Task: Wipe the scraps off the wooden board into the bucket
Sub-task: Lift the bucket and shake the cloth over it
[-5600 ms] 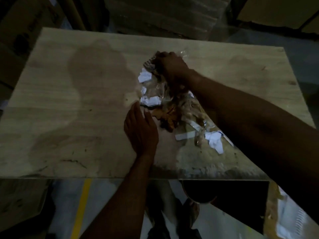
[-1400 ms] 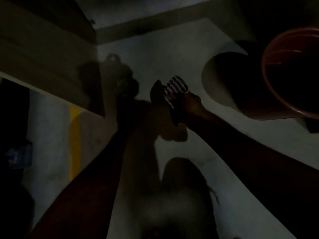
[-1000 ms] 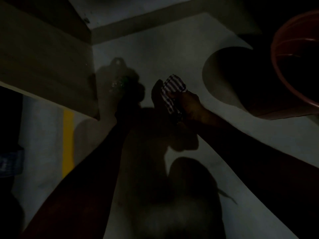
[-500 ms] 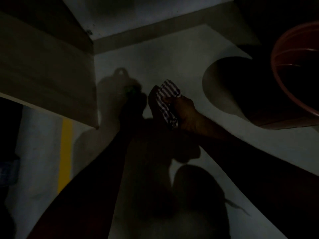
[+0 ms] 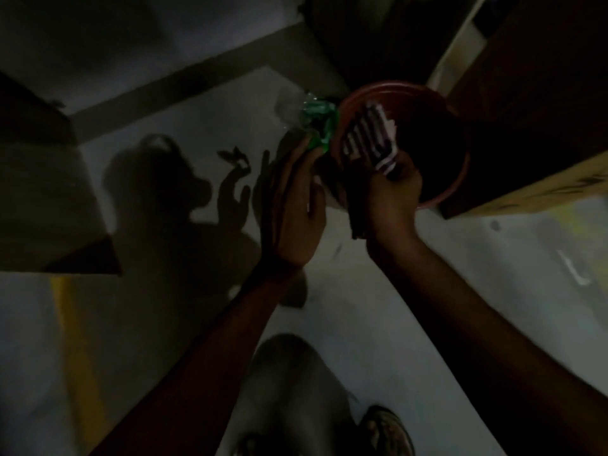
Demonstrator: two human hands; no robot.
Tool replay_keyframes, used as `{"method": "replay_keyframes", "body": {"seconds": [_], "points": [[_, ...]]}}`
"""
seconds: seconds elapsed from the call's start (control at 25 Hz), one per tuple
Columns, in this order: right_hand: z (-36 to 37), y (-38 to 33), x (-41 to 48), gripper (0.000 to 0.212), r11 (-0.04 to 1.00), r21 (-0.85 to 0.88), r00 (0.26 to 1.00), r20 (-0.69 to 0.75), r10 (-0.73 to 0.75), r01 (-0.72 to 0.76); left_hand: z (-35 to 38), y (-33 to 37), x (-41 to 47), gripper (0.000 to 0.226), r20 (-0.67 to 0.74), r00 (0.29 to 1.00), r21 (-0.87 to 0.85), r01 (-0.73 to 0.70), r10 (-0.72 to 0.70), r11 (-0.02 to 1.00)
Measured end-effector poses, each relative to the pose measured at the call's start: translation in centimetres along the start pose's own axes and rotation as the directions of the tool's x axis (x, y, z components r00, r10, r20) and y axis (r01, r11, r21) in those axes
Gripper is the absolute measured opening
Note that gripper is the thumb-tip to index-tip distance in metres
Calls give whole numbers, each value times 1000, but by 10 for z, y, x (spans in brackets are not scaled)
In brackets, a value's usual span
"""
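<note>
At the far left the wooden board (image 5: pixel 42 199) juts in as a flat, pale slab with faint grain. Its sharp corner hangs over the smooth grey floor (image 5: pixel 184 103). A dull yellow stripe (image 5: pixel 75 340) runs along the floor below that corner. Dark, soft-edged shadows of the arms and fingers lie across the concrete beside it.

The left hand (image 5: pixel 292 205) is raised with its fingers straight and close together, the palm turned toward the bucket. The scraps (image 5: pixel 317 125) sit at its fingertips. They are a crinkled, shiny green wrapper bunched with a cloudy bit of clear film, just outside the bucket's left rim. The dim light hides whether the fingers pinch the scraps or only push them.

The right hand (image 5: pixel 391 199) is curled tight around a striped cloth (image 5: pixel 368 139). It is a soft fabric with dark and white bands, and its loose end fans up over the mouth of the bucket. The bucket (image 5: pixel 391 86) is round with a smooth reddish rim, and its inside is too dark to read.

Behind and to the right of the bucket stands a cardboard box (image 5: pixel 543 185), brown and flat-sided with a straight lower edge. At the bottom, between the forearms, are a grey trouser knee (image 5: pixel 296 373) and the rounded toe of a worn shoe (image 5: pixel 388 429).
</note>
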State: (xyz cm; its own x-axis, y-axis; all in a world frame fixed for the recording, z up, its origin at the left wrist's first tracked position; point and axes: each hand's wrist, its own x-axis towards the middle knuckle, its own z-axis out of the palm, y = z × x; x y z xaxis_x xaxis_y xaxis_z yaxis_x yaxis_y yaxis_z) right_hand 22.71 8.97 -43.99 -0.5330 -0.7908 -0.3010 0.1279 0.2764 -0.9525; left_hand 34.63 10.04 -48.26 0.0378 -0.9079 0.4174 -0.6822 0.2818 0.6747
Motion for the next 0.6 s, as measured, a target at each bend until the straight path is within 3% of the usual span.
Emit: {"method": "replay_keyframes", "body": {"seconds": [0.12, 0.2, 0.28, 0.4, 0.44, 0.52, 0.6], "points": [[-48, -14, 25, 25, 997, -73, 978, -209, -3, -12, 51, 39, 20, 44, 210, 978, -52, -3, 14, 999], [-72, -12, 38, 40, 990, -132, 970, -243, 13, -46, 86, 35, 30, 44, 393, 919, 25, -24, 12, 999], [-85, -4, 47, 43, 981, -181, 975, -217, 35, -76, 111, 28, 30, 42, 475, 880, 136, -43, -27, 990], [-100, 8, 52, 39, 971, -214, 977, -206, 57, -102, 123, 30, 12, 49, 283, 907, 202, 261, -311, 944], [-103, 10, 51, 39, 968, -227, 977, -204, 57, -104, 126, 30, 6, 60, 227, 871, 207, 393, -435, 896], [-105, 15, 51, 40, 957, -265, 978, -197, 68, -120, 132, 29, 4, 76, 241, 734, 190, 606, -635, 772], [-100, 14, 45, 35, 941, -306, 982, -163, 95, -142, 135, 27, 16, 77, 302, 630, 68, 734, -716, 675]]}}
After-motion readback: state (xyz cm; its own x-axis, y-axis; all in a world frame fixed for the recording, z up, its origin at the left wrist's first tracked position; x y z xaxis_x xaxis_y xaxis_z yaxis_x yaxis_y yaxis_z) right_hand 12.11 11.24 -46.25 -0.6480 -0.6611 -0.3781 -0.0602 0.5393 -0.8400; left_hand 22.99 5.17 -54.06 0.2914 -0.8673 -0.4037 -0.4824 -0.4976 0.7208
